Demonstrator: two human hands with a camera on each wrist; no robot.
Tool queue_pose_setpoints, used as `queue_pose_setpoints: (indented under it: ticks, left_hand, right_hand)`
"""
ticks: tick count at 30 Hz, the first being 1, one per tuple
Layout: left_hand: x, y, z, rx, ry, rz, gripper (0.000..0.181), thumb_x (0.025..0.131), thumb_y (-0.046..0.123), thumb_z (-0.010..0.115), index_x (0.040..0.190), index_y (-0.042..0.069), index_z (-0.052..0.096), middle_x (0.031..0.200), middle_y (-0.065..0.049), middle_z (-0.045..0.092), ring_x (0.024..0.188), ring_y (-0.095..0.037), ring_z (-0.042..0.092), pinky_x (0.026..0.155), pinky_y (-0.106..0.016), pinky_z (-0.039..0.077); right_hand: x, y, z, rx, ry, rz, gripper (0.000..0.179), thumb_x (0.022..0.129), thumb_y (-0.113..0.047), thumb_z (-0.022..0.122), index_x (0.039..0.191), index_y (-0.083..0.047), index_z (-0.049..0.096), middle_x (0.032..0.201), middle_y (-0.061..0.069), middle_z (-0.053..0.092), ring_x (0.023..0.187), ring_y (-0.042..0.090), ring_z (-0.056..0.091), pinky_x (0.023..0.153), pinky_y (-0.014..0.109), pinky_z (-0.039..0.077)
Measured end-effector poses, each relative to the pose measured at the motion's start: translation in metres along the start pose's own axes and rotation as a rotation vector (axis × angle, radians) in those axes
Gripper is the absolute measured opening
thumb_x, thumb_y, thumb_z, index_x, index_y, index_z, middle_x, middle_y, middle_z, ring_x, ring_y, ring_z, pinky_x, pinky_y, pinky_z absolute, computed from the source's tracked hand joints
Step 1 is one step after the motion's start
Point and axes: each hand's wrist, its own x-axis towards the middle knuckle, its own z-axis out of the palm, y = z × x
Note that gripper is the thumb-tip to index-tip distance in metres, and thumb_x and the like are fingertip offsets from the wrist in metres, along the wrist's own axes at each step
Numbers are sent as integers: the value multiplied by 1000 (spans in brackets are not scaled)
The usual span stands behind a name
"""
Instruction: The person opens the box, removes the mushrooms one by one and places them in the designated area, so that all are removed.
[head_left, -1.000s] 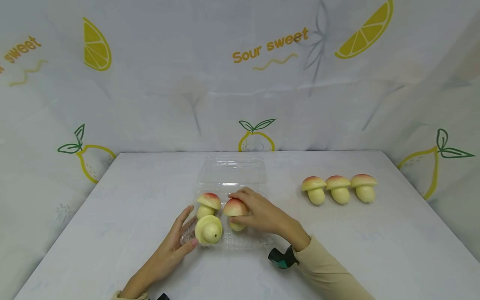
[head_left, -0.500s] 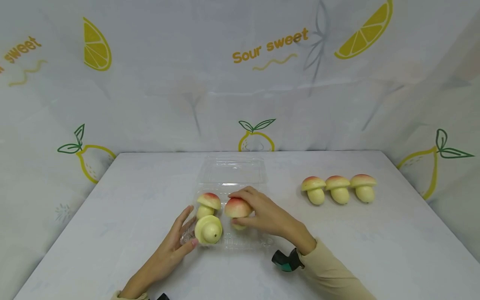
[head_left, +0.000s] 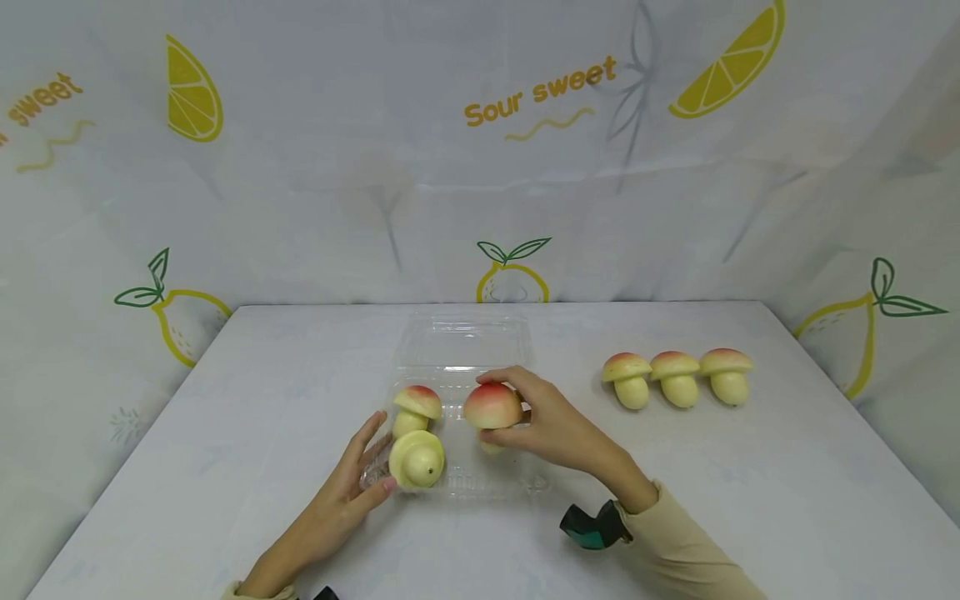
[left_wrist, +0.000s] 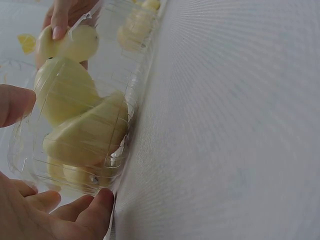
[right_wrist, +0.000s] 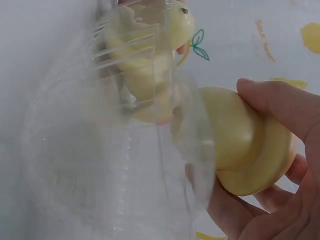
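Note:
My right hand (head_left: 551,421) holds a toy mushroom (head_left: 491,406), red-topped cap up, over the right half of a clear plastic clamshell box (head_left: 480,479). In the right wrist view, thumb and fingers grip the cap of this pale yellow mushroom (right_wrist: 232,132) close to the box wall. Two more toy mushrooms fill the box's left side: the back one (head_left: 417,403) shows its red-tinged cap, the front one (head_left: 417,460) points its stem at the head camera. At the box's left front corner rests my left hand (head_left: 341,492), thumb and fingers spread against the plastic walls.
The box's clear lid (head_left: 467,342) lies folded back behind it. Three more toy mushrooms (head_left: 678,379) stand in a row at the right rear of the white table (head_left: 300,350). A lemon-printed cloth (head_left: 337,167) hangs behind the table.
My right hand has raised the toy mushroom from the box's right half and moved it slightly right and back. The left hand has stayed at the box corner.

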Motion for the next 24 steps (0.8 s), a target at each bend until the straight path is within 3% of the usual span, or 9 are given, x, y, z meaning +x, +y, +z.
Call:
queue_pose_setpoints:
  ticks: [7, 24]
  left_hand:
    - [0, 0, 0, -2, -4, -1, 78, 102, 17, 54, 160, 16, 2, 167, -16, 1, 148, -52, 16, 100, -52, 50]
    - [0, 1, 0, -5, -2, -8, 79, 102, 18, 54, 160, 15, 1, 167, -15, 0, 148, -51, 16, 101, -54, 50]
  right_hand:
    - [-8, 1, -10, 26, 31, 30, 57, 83, -17, 80, 134, -16, 56, 133, 6, 58, 114, 20, 61, 92, 30, 56]
    - [-38, 4, -29, -74, 130, 48, 59, 81, -22, 83, 135, -25, 58, 129, 0, 56, 112, 15, 61, 93, 27, 56]
